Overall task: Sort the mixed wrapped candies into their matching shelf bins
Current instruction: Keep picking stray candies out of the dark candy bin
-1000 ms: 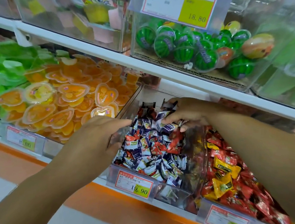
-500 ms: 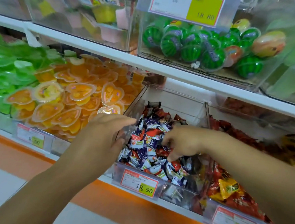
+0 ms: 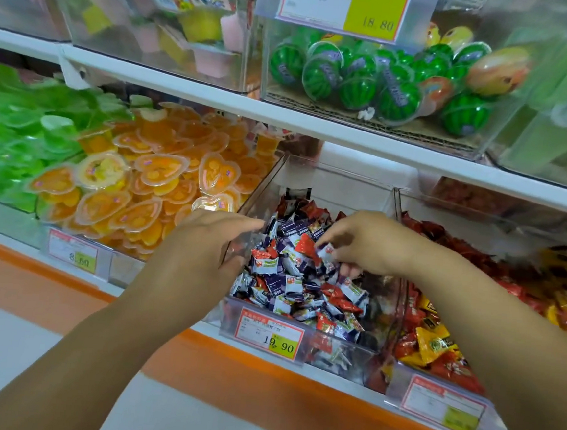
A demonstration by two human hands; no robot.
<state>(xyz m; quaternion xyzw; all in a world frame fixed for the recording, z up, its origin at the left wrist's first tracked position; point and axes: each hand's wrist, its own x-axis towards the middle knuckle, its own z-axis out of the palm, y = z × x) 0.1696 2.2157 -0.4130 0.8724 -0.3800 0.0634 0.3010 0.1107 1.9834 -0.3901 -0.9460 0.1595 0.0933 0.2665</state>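
A yellow price tag point(image 3: 343, 5) reading 18.80 hangs above green watermelon balls point(image 3: 355, 80) lying on cardboard point(image 3: 318, 110). Orange heart jellies point(image 3: 154, 183) sit beside green ones point(image 3: 14, 143).

The middle bin point(image 3: 341, 184) is open on top. Free room lies over its back half, capped by the white shelf board point(image 3: 217, 97) above it. The left hand point(image 3: 209, 242) lies across its left wall. The right hand point(image 3: 367, 242), pinching among the wrapped candies point(image 3: 286, 283), fills its middle. Its clear right wall point(image 3: 398, 231) blocks sideways passage.
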